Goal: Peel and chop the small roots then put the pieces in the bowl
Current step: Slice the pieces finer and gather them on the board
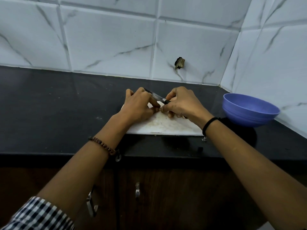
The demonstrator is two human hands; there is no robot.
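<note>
Head view, only one available.

- Both hands meet over the white cutting board (166, 127), which sits on the black counter (58, 113).
- Left hand (139, 105): fingers curled, pinching a small root (162, 110) at the fingertips. The root is mostly hidden, only a brownish nub shows. Can't tell how much is peeled.
- Right hand (182, 103): wrapped round the handle of the knife (157, 97). The blade runs toward 10 o'clock and passes just behind the left knuckles. The right thumb looks to be bracing the root too.
- Blue bowl (250, 121): on the counter at 3 o'clock from the board, clear of both hands. No pieces visible inside from this angle.

My read: peeling in hand, chopping not started.

Risks:
- The blade is very close to the left fingers. If the root slips, the edge goes into a fingertip.
- The root is tiny and held in the air, so it's easily dropped onto the counter or floor.
- The right forearm is near the bowl, so a wide elbow swing could knock it.
</note>
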